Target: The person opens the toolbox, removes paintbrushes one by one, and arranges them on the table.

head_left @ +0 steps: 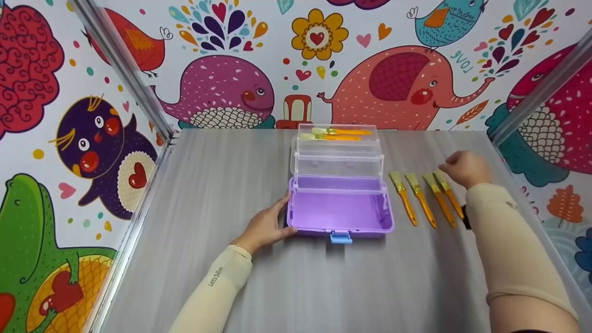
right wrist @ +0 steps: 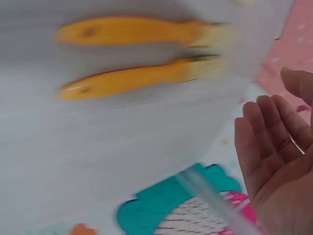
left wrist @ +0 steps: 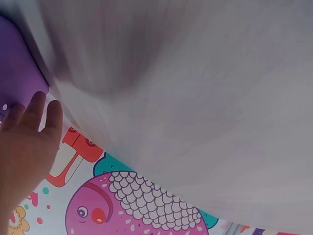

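Observation:
A purple plastic box (head_left: 340,212) with a blue front latch (head_left: 341,237) stands open on the table, its clear tiered trays (head_left: 340,165) raised at the back. My left hand (head_left: 264,227) rests against its left side, thumb at the front left corner; the left wrist view shows fairly straight fingers (left wrist: 33,110) at the purple wall. Two orange-handled paintbrushes (head_left: 354,132) lie in the top tray. Several more paintbrushes (head_left: 421,201) lie in a row to the right of the box. Near the bristles of the rightmost one hovers my right hand (head_left: 467,169), palm empty and fingers loosely bent.
The grey wood-grain table (head_left: 208,185) ends at a back wall (head_left: 286,46) printed with cartoon animals. Similar printed side panels stand left and right, with metal corner posts (head_left: 125,69) between them.

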Demonstrator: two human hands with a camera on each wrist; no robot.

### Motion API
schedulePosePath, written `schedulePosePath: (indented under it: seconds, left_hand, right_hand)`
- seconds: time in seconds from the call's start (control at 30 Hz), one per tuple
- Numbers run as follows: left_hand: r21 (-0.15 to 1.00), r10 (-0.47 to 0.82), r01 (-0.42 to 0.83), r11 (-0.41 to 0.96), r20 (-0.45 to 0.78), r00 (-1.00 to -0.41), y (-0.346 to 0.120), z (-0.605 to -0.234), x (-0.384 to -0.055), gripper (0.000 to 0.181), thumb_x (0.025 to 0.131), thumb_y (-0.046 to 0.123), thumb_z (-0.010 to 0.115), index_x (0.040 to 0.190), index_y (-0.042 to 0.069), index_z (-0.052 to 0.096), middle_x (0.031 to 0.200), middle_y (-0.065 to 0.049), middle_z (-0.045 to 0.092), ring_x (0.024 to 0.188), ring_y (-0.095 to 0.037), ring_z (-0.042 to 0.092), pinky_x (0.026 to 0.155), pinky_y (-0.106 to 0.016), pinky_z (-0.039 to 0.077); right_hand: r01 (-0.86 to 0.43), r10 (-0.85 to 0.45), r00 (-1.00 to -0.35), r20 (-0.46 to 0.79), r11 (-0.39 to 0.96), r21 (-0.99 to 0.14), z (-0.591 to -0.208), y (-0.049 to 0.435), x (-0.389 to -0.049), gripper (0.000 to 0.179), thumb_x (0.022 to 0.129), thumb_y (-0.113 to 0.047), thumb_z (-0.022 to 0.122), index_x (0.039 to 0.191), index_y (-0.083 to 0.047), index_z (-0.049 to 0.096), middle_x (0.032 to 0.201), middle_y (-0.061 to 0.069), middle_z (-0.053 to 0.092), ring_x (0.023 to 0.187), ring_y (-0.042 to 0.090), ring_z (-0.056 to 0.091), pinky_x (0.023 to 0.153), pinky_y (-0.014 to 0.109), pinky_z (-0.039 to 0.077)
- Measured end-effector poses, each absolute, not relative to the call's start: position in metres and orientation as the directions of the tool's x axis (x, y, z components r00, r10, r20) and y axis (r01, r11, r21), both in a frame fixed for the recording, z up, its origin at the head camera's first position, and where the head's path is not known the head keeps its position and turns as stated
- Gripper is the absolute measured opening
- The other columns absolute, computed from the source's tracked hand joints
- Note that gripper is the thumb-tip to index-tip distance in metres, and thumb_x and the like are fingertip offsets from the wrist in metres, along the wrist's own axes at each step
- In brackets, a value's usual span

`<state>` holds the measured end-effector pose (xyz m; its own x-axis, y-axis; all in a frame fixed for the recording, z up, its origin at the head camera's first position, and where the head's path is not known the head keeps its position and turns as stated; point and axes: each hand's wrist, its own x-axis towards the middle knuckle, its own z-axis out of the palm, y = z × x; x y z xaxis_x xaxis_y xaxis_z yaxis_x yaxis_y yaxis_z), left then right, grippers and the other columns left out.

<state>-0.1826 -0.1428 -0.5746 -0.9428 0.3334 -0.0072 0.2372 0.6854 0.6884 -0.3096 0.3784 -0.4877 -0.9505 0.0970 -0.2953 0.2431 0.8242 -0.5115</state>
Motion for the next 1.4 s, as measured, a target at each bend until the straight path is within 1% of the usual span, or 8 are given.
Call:
schedulePosePath:
  seconds: [0.3,0.43,0.5,0.63,0.87,1.0,1.2,1.4]
  left_hand:
    - [0.689,0.309,0.205,0.695,-0.029,-0.951,-0.147,-0.578,-0.181,0.097,0.078,0.042,0.079,0.158,0.015,0.031,0.149,-0.018,0.046,0.130,-0.037,0.050,0.107,-0.048,0.040]
    - [0.696,0.305,0.197,0.690,-0.034,-0.952,-0.147,-0.578,-0.179,0.097,0.078,0.041,0.079,0.158,0.015,0.030,0.150,-0.018,0.045,0.130,-0.039,0.049,0.107,-0.049,0.040]
    - [0.695,0.305,0.191,0.693,-0.043,-0.951,-0.147,-0.578,-0.179,0.098,0.078,0.040,0.079,0.158,0.015,0.029,0.151,-0.017,0.043,0.131,-0.038,0.048,0.108,-0.049,0.039]
    - [0.689,0.312,0.193,0.699,-0.051,-0.949,-0.145,-0.578,-0.180,0.099,0.078,0.042,0.078,0.159,0.015,0.027,0.152,-0.017,0.041,0.132,-0.038,0.047,0.109,-0.048,0.038]
    - [0.687,0.328,0.213,0.695,-0.040,-0.944,-0.142,-0.575,-0.183,0.101,0.078,0.044,0.078,0.159,0.015,0.026,0.151,-0.019,0.042,0.130,-0.040,0.049,0.107,-0.050,0.039]
    - [0.686,0.328,0.219,0.693,-0.029,-0.944,-0.142,-0.573,-0.183,0.100,0.079,0.041,0.079,0.159,0.015,0.026,0.151,-0.019,0.042,0.130,-0.041,0.049,0.107,-0.050,0.039]
    - [0.681,0.324,0.219,0.699,-0.028,-0.946,-0.143,-0.575,-0.182,0.097,0.079,0.043,0.077,0.158,0.015,0.029,0.150,-0.017,0.045,0.130,-0.038,0.050,0.107,-0.048,0.040]
    - [0.681,0.326,0.217,0.699,-0.033,-0.945,-0.142,-0.577,-0.183,0.098,0.079,0.046,0.076,0.158,0.013,0.029,0.151,-0.017,0.044,0.130,-0.038,0.049,0.108,-0.049,0.039]
  right_hand:
    - [0.020,-0.015,-0.998,-0.063,0.856,-0.517,-0.457,0.290,-0.351,0.042,0.093,-0.033,0.070,0.123,-0.003,0.064,0.115,0.019,0.064,0.100,0.037,0.059,0.086,0.055,0.053]
    - [-0.049,-0.061,-0.998,-0.007,0.861,-0.506,-0.449,0.249,-0.366,0.036,0.093,-0.024,0.070,0.124,-0.005,0.067,0.114,0.017,0.067,0.101,0.036,0.061,0.088,0.054,0.054]
    - [-0.077,-0.081,-0.997,0.013,0.877,-0.473,-0.447,0.229,-0.371,0.032,0.093,-0.024,0.070,0.119,-0.005,0.070,0.111,0.016,0.068,0.098,0.035,0.062,0.088,0.052,0.054]
    - [-0.129,-0.141,-0.990,0.008,0.886,-0.446,-0.445,0.198,-0.378,0.029,0.094,-0.026,0.069,0.113,-0.005,0.073,0.107,0.014,0.070,0.097,0.033,0.062,0.089,0.051,0.053]
    - [-0.159,-0.224,-0.971,-0.085,0.869,-0.469,-0.449,0.165,-0.384,0.029,0.098,-0.026,0.064,0.118,-0.007,0.073,0.113,0.011,0.070,0.103,0.030,0.062,0.095,0.048,0.051]
    - [-0.172,-0.253,-0.961,-0.115,0.866,-0.470,-0.453,0.154,-0.387,0.032,0.099,-0.026,0.061,0.122,-0.007,0.071,0.115,0.012,0.069,0.104,0.031,0.061,0.096,0.050,0.050]
    - [-0.227,-0.295,-0.950,-0.098,0.875,-0.428,-0.460,0.145,-0.391,0.031,0.098,-0.026,0.061,0.120,-0.006,0.072,0.116,0.012,0.069,0.105,0.030,0.060,0.096,0.050,0.047]
    - [-0.217,-0.291,-0.948,-0.127,0.886,-0.409,-0.463,0.143,-0.395,0.033,0.100,-0.026,0.058,0.122,-0.006,0.071,0.118,0.014,0.067,0.105,0.032,0.059,0.096,0.052,0.046]
